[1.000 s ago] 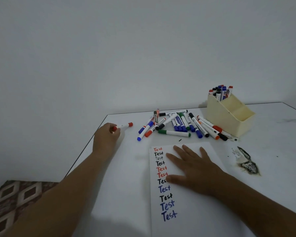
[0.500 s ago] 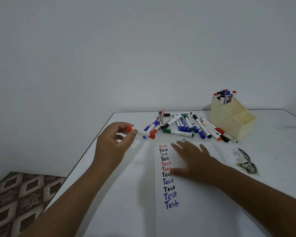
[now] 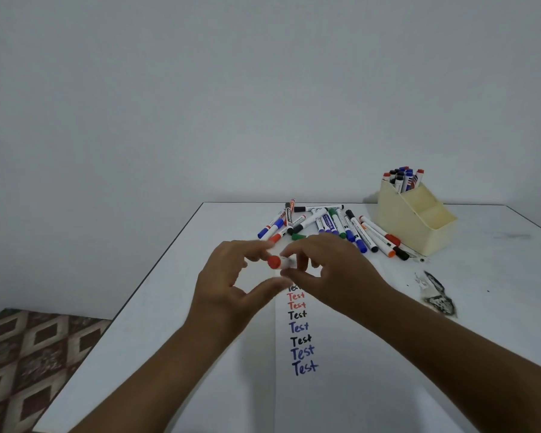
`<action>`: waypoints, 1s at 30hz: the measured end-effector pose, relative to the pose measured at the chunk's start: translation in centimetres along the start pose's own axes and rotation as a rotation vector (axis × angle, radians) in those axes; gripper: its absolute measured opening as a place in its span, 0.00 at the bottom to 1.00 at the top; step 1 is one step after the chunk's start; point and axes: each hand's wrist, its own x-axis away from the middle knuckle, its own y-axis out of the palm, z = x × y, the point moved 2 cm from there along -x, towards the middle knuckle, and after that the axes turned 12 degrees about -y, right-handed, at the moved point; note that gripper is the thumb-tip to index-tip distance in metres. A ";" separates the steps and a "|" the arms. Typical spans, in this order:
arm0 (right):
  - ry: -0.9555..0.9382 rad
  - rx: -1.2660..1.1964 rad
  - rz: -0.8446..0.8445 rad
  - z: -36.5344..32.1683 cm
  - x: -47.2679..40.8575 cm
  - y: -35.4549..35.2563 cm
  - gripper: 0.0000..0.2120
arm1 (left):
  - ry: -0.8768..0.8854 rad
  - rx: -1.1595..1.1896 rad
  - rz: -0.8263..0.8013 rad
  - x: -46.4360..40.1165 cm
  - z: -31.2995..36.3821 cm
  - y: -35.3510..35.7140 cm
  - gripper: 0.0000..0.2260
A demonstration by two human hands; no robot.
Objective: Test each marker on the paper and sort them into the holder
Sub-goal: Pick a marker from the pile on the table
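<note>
Head view: both hands meet above the paper (image 3: pixel 341 385). Right hand (image 3: pixel 331 273) pinches red marker (image 3: pixel 278 262); left hand (image 3: pixel 231 282) fingers curl at its cap. Step judged: uncapping. Next: write below last "Test".

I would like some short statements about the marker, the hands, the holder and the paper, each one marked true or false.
1. Both hands (left, right) hold the red marker. True.
2. The holder is empty. False: markers stand in its back compartment.
3. The lowest word on the paper is blue. True.
4. The loose markers lie on the paper. False: they lie on the table beyond it.
</note>
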 end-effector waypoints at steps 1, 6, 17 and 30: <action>0.023 -0.012 0.003 -0.1 0.1 -0.1 0.13 | -0.027 0.064 -0.021 0.1 -0.1 0.0 0.20; 0.057 -0.168 0.121 -0.3 1.2 -1.1 0.13 | -0.109 0.110 -0.177 -0.3 -2.2 0.6 0.34; 0.302 -0.556 0.319 0.0 3.4 -2.1 0.11 | 0.148 -0.248 -0.183 -1.2 -1.6 3.5 0.17; 0.459 -0.783 0.274 0.4 3.9 -2.4 0.15 | 0.118 -0.261 -0.347 -1.2 -0.6 4.3 0.13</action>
